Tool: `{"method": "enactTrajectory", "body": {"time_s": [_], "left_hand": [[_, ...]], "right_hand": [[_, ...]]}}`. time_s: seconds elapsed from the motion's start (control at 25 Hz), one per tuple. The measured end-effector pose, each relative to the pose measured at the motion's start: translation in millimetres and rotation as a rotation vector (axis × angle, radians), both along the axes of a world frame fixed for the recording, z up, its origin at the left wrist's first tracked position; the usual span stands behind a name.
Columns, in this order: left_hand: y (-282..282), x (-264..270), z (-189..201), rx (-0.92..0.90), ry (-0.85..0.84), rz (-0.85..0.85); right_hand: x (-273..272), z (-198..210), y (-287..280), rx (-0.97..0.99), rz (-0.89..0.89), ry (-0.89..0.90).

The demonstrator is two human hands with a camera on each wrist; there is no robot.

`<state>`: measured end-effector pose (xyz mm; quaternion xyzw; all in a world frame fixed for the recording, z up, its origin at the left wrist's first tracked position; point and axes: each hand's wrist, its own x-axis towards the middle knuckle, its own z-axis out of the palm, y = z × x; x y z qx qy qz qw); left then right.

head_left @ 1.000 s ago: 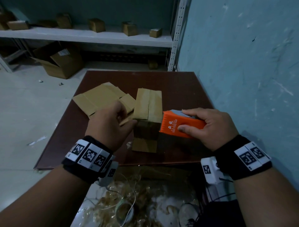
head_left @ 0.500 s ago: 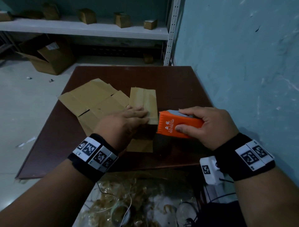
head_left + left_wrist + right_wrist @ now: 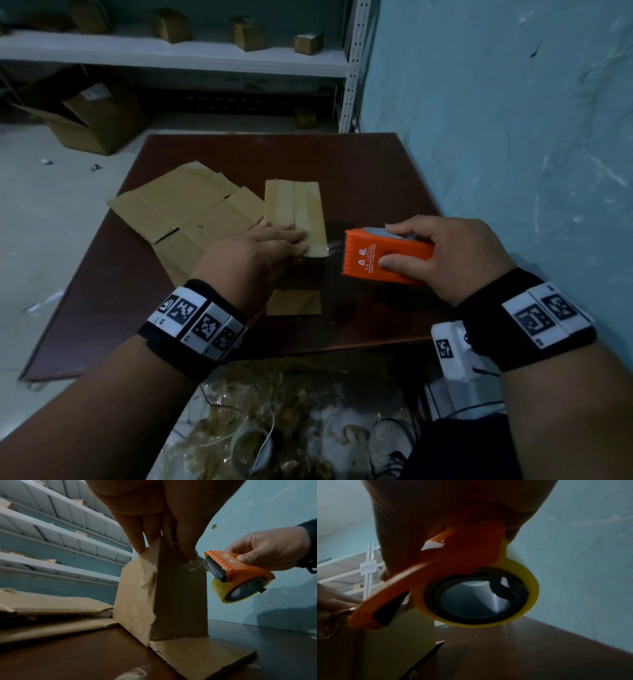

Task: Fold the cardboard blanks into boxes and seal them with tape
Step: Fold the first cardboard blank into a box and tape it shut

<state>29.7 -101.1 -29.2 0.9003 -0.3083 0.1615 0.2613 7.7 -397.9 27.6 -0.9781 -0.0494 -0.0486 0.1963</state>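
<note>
A small cardboard box (image 3: pixel 294 219) stands on the dark brown counter (image 3: pixel 370 178), close to the near edge, with one flap lying flat toward the person. The left hand (image 3: pixel 255 255) is on top of the box, and its fingers (image 3: pixel 137 539) are stretched out and press down on the folded top, near the right side. The right hand (image 3: pixel 455 255) is just to the right of the box. Its fingers (image 3: pixel 390 263) are wrapped around an orange tape dispenser (image 3: pixel 387 255), with the thumb on the side that has writing on it. From the left wrist view, a roll of yellow tape (image 3: pixel 240 589) sits in the dispenser, and a short bit of clear tape (image 3: pixel 193 564) runs from the toothed edge to the top corner of the box, right under the left fingertips. The dispenser is held up in the air beside the box, not on the counter. Flat cardboard blanks (image 3: pixel 185 212) lie in a loose pile on the counter, to the left of the box and touching it. A blue wall (image 3: pixel 513 120) is on the right side of the counter. Behind the counter is a white shelf (image 3: pixel 171 56) with a few small made boxes (image 3: pixel 246 32) on it, well apart from each other. A big open carton (image 3: pixel 92 116) sits on the floor under the shelf. Below the near edge of the counter there is a messy heap of used tape scraps (image 3: pixel 260 421).
</note>
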Motion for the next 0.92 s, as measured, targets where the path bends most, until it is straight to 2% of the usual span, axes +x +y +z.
{"method": "enactTrajectory", "body": {"time_s": [0.24, 0.4, 0.48, 0.56, 0.72, 0.84, 0.92], "left_hand": [[-2.8, -2.2, 0.9, 0.049, -0.025, 0.031], [-6.5, -6.2, -6.4, -0.022, -0.054, 0.074], [-5.8, -8.8, -8.7, -0.045, -0.054, 0.075], [-3.4, -8.9, -4.3, -0.028, -0.022, 0.05], [-3.5, -11.9, 9.9, 0.083, 0.058, 0.007], [-7.2, -14.2, 12.9, 0.083, 0.06, 0.03], [-5.9, -14.1, 13.1, 0.07, 0.072, 0.046]], "right_hand": [[11.1, 0.3, 32.0, -0.173, -0.09, -0.016], [16.0, 5.7, 26.5, -0.421, -0.207, -0.026], [18.5, 5.2, 13.7, -0.328, -0.283, -0.021], [19.6, -3.9, 14.2, -0.26, -0.274, -0.054], [22.8, -29.9, 40.2, -0.296, -0.149, 0.077], [23.8, -38.3, 47.2, -0.321, -0.115, 0.166], [23.4, -39.4, 47.6, -0.367, -0.126, 0.157]]}}
